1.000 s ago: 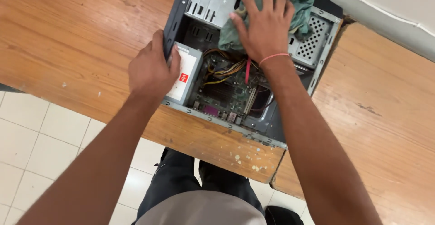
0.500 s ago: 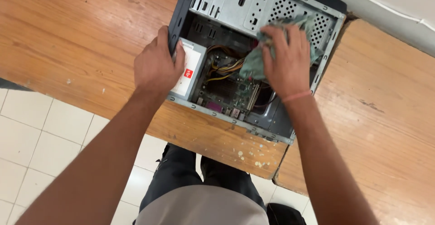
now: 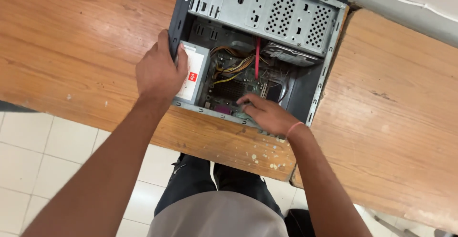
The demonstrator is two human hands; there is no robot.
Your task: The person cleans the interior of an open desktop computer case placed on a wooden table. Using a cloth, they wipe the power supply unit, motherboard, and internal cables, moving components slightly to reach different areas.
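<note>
An open desktop computer case (image 3: 329, 70) lies on its side on a wooden table (image 3: 71, 51). My left hand (image 3: 157, 75) grips the case's left wall, thumb over the edge, beside the grey power supply (image 3: 193, 77) with its red sticker. My right hand (image 3: 267, 115) reaches in over the near rim, knuckles up, fingers curled down onto the motherboard (image 3: 234, 87). What lies under that hand is hidden. Yellow and red cables (image 3: 238, 65) run across the board. A perforated metal drive cage (image 3: 267, 8) fills the far end.
A second wooden table (image 3: 396, 122) abuts on the right, with a seam just beside the case. The near table edge (image 3: 224, 146) is chipped, and my legs stand below it. Pale floor tiles (image 3: 43, 156) show at lower left. A grey ledge (image 3: 405, 8) runs along the top right.
My right hand has drawn back from the drive cage across the board to the near rim. The green cloth it pressed is no longer in sight. My left hand has kept its grip.
</note>
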